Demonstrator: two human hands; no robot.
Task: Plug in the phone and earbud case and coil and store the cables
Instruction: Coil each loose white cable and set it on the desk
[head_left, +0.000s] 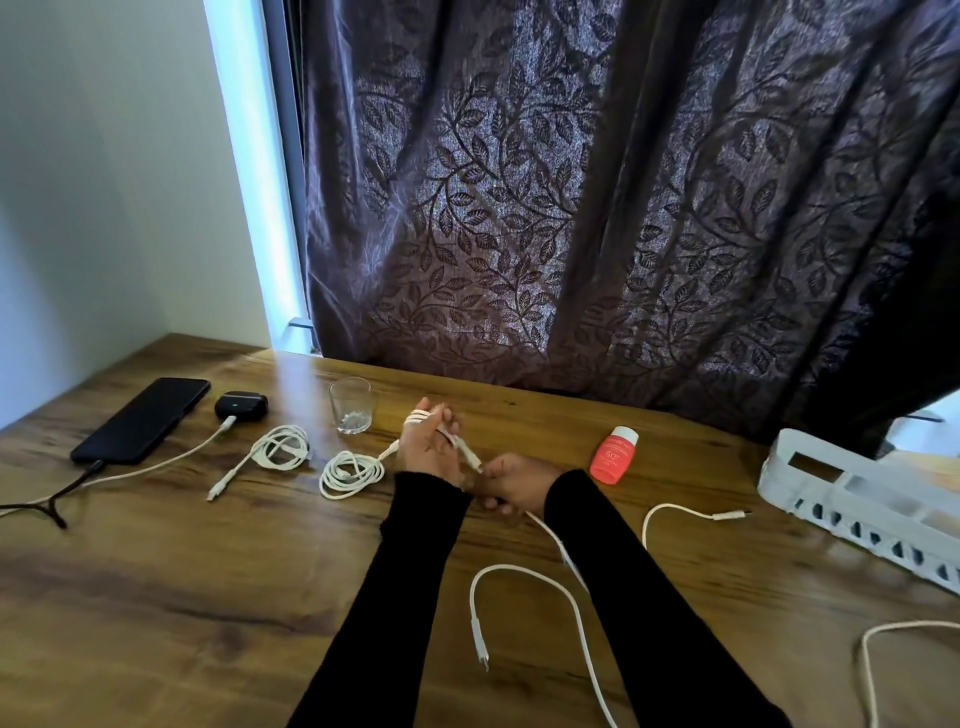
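Dim room; cold daylight leaks past the curtain (623, 208), glaring softly on the worktop (208, 597). Edges bow; grain throughout.

Glass (351, 405), red bottle (614, 455) — curtain (597, 208)

Glass (351, 405) (upright) blocks — foreground bare.

1 head camera looks forward and down, near the table (208, 597).
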